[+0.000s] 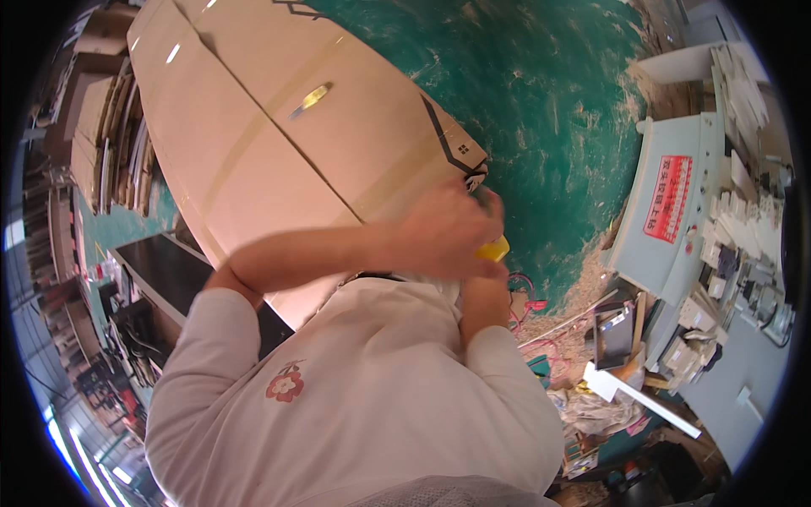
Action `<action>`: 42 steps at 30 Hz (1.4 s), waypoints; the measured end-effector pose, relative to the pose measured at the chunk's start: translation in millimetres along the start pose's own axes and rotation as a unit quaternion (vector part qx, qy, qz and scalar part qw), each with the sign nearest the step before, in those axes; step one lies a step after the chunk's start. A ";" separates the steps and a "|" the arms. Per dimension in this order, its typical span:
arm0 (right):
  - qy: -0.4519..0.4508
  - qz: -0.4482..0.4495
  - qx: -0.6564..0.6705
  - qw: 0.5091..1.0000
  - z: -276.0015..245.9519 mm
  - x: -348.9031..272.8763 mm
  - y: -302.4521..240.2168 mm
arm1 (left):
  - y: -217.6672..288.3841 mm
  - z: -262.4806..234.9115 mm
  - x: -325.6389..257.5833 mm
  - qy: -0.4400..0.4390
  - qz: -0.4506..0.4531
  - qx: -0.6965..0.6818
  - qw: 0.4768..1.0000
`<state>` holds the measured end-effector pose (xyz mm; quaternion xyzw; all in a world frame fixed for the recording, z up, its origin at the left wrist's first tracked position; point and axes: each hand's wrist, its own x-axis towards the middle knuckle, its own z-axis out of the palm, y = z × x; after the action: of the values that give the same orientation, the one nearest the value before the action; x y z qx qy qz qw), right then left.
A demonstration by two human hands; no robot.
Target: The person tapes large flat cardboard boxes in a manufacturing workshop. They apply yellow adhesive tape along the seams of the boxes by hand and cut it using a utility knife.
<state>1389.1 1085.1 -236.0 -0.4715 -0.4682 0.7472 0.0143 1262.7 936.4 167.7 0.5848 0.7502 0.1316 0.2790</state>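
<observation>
A large brown cardboard carton (pixel 279 177) lies before me, with tape bands and a dark slit between its flaps. My left forearm crosses my body, and my left hand (pixel 443 224) is at the carton's near right corner, its fingers curled and blurred. Close against it, my right hand (pixel 488 269) is mostly hidden and appears closed around a yellow thing (pixel 493 249) whose kind I cannot make out. A small black-and-white part (pixel 475 180) shows just beyond the fingers. On the carton's top lies a knife-like tool (pixel 314 97) with a yellow handle.
Stacked cardboard sheets (pixel 106 139) stand at the left, near a dark-topped table (pixel 165 266). A pale grey machine (pixel 667 198) with a red label is at the right, with offcuts piled on it. Pink cord (pixel 528 304) and scraps lie on the dusty green floor (pixel 549 110).
</observation>
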 end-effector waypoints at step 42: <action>-0.049 -0.399 -0.434 0.807 301.0 -54.8 -168.4 | -330.3 -51.6 -16.2 0.117 -0.215 0.209 0.947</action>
<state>1132.6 947.8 -42.8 -0.1636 -0.8904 0.4168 0.0822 970.2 834.8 40.8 0.4352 0.8963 -0.0233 0.0823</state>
